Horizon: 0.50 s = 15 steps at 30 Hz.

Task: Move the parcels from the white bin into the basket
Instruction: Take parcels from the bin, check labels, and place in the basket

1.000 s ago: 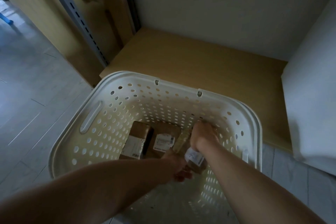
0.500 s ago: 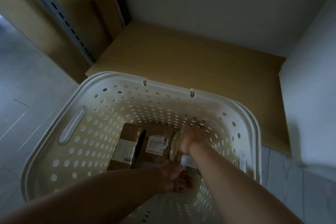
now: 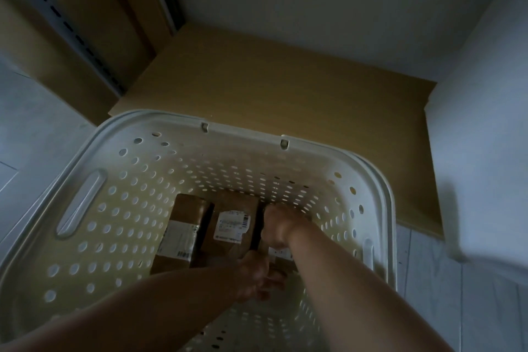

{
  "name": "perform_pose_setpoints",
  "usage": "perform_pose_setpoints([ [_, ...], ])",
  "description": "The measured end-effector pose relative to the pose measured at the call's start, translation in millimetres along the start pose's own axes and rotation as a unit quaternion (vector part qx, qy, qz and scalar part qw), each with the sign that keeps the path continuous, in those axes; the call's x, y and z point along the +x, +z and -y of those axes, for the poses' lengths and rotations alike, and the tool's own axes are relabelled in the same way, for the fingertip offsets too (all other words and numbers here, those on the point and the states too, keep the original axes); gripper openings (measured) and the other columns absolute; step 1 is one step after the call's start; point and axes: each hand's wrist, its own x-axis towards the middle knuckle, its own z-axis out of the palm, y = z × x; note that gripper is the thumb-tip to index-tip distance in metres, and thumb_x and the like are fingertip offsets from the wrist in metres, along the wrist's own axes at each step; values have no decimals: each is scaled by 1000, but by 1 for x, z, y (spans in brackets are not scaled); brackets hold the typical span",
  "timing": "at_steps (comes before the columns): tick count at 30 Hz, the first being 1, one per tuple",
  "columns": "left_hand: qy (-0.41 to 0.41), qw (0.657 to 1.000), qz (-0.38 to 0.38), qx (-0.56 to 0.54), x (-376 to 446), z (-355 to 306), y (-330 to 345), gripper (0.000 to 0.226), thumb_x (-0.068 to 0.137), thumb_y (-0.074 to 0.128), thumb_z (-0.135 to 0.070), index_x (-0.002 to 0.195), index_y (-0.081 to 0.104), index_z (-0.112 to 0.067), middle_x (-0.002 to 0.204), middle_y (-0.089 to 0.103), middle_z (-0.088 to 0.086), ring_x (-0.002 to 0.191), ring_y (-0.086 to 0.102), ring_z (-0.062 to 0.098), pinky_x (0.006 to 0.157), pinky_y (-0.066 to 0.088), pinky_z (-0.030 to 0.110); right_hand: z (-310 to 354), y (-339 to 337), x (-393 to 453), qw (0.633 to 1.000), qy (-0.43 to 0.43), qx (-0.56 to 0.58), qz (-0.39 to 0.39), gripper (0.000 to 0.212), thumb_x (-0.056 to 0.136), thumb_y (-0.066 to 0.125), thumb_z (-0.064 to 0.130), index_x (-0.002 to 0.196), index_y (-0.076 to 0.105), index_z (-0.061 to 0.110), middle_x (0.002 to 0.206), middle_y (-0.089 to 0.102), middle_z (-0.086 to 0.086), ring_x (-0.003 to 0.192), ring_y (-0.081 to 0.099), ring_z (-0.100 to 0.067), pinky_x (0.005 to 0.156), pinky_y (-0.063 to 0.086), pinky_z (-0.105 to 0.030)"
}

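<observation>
head view | perforated basket: two labelled parcels on its floor | third parcel at right, both hands curled round it, seemingly seating it beside them | right hand, left hand

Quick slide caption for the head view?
Both hands set a third parcel beside two parcels in the basket.

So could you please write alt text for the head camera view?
Both hands reach into a white perforated basket, left hand and right hand setting a third brown parcel beside two labelled parcels lying on its floor.
</observation>
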Motion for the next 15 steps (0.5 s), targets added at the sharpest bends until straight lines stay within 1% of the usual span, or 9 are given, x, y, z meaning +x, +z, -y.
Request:
perform_pose_setpoints([
  [3, -3, 999, 26, 32, -11, -4, -7, 35, 110, 37, -30, 108, 67, -12, 80, 76, 3, 63, 70, 18, 66, 51, 31, 2, -2, -1, 1000, -5, -21, 7, 27, 100, 54, 11, 124, 64, 8, 130, 63, -11, 118, 62, -31, 102, 52, -41],
  [5, -11, 995, 70, 73, -23, -8, -16, 30, 107, 46, -38, 113, 66, -16, 79, 78, -2, 68, 73, 16, 67, 52, 29, 2, -7, -5, 999, -9, -32, 14, 31, 101, 55, 12, 130, 61, 8, 133, 60, -10, 122, 59, -30, 103, 50, -38],
  [7, -9, 989, 55, 139, -38, -13, -22, 41, 103, 52, -50, 125, 64, -17, 77, 79, -6, 76, 76, 13, 67, 54, 26, 5, -13, -12, 999, -19, -33, 19, 29, 102, 55, 12, 130, 60, 8, 126, 60, -11, 114, 61, -28, 92, 51, -35],
  [8, -5, 986, 33, 164, -43, -16, -21, 43, 101, 53, -52, 126, 64, -19, 79, 78, -5, 79, 76, 14, 66, 54, 25, 8, -16, -15, 999, -25, -32, 22, 25, 102, 55, 10, 126, 60, 8, 117, 60, -11, 102, 61, -26, 83, 51, -34],
  [10, 19, 974, 8, 225, -59, -24, -15, 31, 102, 55, -46, 116, 61, -19, 84, 74, 0, 76, 74, 15, 63, 54, 25, 16, -22, -27, 998, -35, -43, 23, 19, 102, 54, 8, 120, 61, 7, 100, 58, -9, 81, 56, -21, 66, 45, -30],
  [11, 34, 961, -3, 274, -68, -28, -12, 21, 103, 55, -38, 105, 59, -17, 84, 69, 1, 73, 72, 15, 63, 53, 26, 20, -26, -35, 997, -45, -58, 20, 21, 103, 54, 7, 122, 61, 5, 99, 59, -10, 78, 56, -21, 63, 44, -30],
  [13, 80, 918, -41, 386, -95, -41, -14, 21, 105, 50, -27, 90, 58, -13, 84, 65, 3, 82, 71, 21, 64, 50, 21, 25, -38, -56, 993, -69, -94, 0, 26, 103, 53, 8, 126, 60, 1, 108, 62, -14, 87, 61, -25, 66, 50, -33],
  [14, 133, 883, -58, 447, -110, -45, -18, 25, 103, 49, -28, 94, 63, -9, 89, 66, 4, 95, 72, 25, 62, 46, 14, 28, -46, -69, 992, -76, -100, -13, 29, 103, 53, 8, 129, 59, 0, 113, 62, -15, 94, 63, -27, 72, 54, -36],
  [15, 197, 824, -86, 524, -125, -51, -22, 31, 99, 51, -33, 100, 69, -7, 93, 68, 4, 103, 71, 26, 59, 41, 8, 29, -53, -81, 991, -83, -98, -29, 33, 102, 52, 8, 134, 56, 0, 124, 60, -17, 105, 63, -30, 83, 57, -39],
])
